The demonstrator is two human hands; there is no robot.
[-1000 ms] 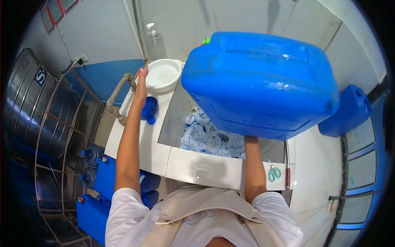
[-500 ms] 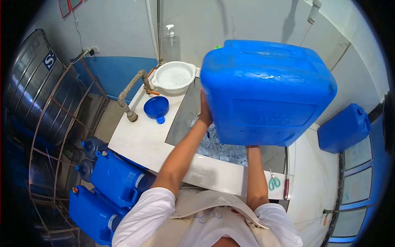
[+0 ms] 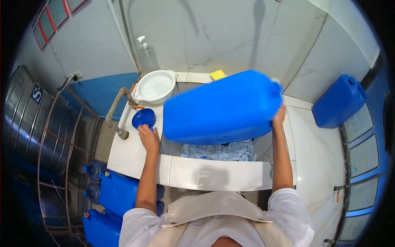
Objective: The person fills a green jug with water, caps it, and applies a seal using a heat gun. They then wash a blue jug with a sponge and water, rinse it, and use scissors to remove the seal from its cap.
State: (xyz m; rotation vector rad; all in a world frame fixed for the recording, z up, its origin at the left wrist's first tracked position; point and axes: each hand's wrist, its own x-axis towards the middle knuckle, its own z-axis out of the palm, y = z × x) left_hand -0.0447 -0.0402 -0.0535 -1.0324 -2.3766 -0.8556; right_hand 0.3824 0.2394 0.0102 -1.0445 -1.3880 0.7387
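A large blue jerrycan (image 3: 218,111) lies on its side, tilted, over the sink basin (image 3: 168,145), its capped end to the right. My right hand (image 3: 279,117) is closed at that capped end; part of its fingers is hidden behind the jerrycan. My left hand (image 3: 149,138) is off the jerrycan, at the near edge of a round blue bowl-shaped vessel (image 3: 144,117) on the white counter. Its thumb and fingers are apart, covering the vessel's small tab. Below the jerrycan, crumpled bluish striped material (image 3: 218,151) lies in the basin.
Left of the basin are a white basin (image 3: 155,85), a pipe tap (image 3: 117,107) and a clear pump bottle (image 3: 147,57). A yellow sponge (image 3: 217,75) is at the back. Another blue jerrycan (image 3: 339,101) stands right; several blue containers (image 3: 117,191) stand lower left near a steel tank (image 3: 39,119).
The jerrycan has come down and turned, its capped end now to the right. My left hand has left it and moved to the blue vessel. The camera view has shifted.
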